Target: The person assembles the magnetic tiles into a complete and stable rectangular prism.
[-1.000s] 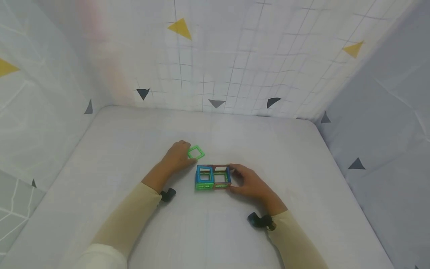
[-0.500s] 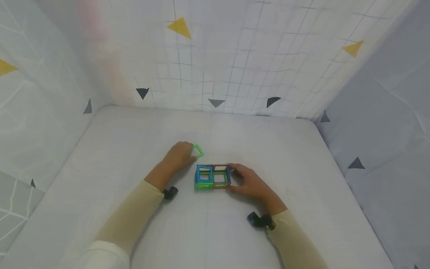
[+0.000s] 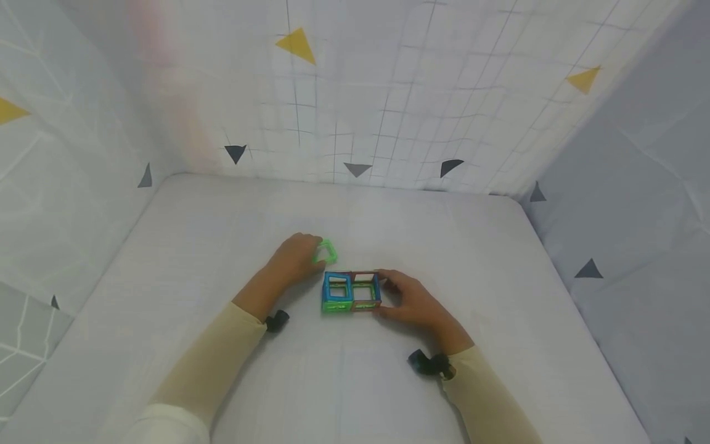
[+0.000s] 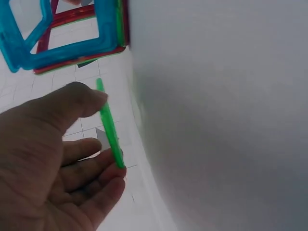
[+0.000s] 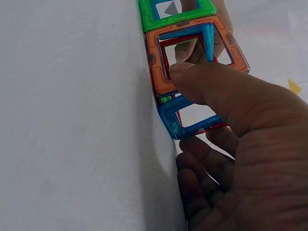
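My left hand (image 3: 291, 262) pinches a green square magnetic tile (image 4: 110, 127) between thumb and fingers. The tile appears edge-on in the left wrist view, with the thumb at its near end and fingertips at the other. Just to the right sits a block of two joined cubes (image 3: 337, 300), built from blue, green, red and orange magnetic tiles. My right hand (image 3: 413, 302) holds this block at its right end. In the right wrist view, the thumb lies over an orange tile (image 5: 163, 86), while the fingers reach round by a blue tile (image 5: 185, 130).
Everything stands on a pale cloth-covered table (image 3: 344, 382). Behind it rises a white wall sheet (image 3: 410, 123) with grid lines and triangle marks. Grey sheets (image 3: 638, 185) close off the sides. Each wrist carries a small black camera (image 3: 427, 364).
The green tile has turned in my left hand, and the fingers cover more of it than a second ago. The cube block and my right hand have stayed in place.
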Action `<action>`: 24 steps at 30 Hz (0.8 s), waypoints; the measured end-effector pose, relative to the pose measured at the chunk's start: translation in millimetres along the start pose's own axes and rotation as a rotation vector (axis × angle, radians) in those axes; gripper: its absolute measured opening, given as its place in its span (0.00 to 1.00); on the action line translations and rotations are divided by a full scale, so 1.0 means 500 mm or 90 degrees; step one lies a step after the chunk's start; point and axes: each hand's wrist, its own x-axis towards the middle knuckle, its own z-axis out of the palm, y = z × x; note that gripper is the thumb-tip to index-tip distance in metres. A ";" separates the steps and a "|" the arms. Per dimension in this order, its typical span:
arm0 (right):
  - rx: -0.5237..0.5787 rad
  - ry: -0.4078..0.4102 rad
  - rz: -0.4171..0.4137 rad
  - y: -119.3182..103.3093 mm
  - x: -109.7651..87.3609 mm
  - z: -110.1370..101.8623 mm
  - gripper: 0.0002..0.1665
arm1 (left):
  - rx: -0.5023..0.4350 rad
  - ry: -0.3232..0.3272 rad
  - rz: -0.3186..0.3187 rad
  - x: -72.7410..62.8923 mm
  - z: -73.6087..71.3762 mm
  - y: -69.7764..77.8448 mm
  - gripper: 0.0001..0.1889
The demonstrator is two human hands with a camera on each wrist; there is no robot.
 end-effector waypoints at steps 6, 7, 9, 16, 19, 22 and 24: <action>0.001 0.003 -0.011 -0.001 -0.001 -0.003 0.47 | -0.020 0.024 0.018 -0.029 -0.030 0.018 0.32; 0.002 0.002 -0.013 -0.002 -0.001 -0.003 0.47 | -0.026 0.029 0.023 -0.033 -0.035 0.022 0.32; 0.004 0.000 -0.015 -0.002 -0.001 -0.003 0.47 | -0.036 0.039 0.035 -0.041 -0.045 0.031 0.32; 0.006 0.004 -0.025 0.001 -0.003 -0.005 0.46 | -0.061 0.024 0.086 -0.067 -0.060 0.084 0.33; 0.011 0.006 -0.041 0.003 -0.002 -0.004 0.46 | -0.065 0.014 0.120 -0.079 -0.059 0.107 0.33; 0.014 0.005 -0.047 0.005 -0.001 -0.003 0.45 | -0.057 0.004 0.147 -0.086 -0.054 0.126 0.34; 0.014 0.003 -0.044 0.008 0.000 -0.002 0.45 | -0.051 -0.003 0.157 -0.087 -0.050 0.134 0.34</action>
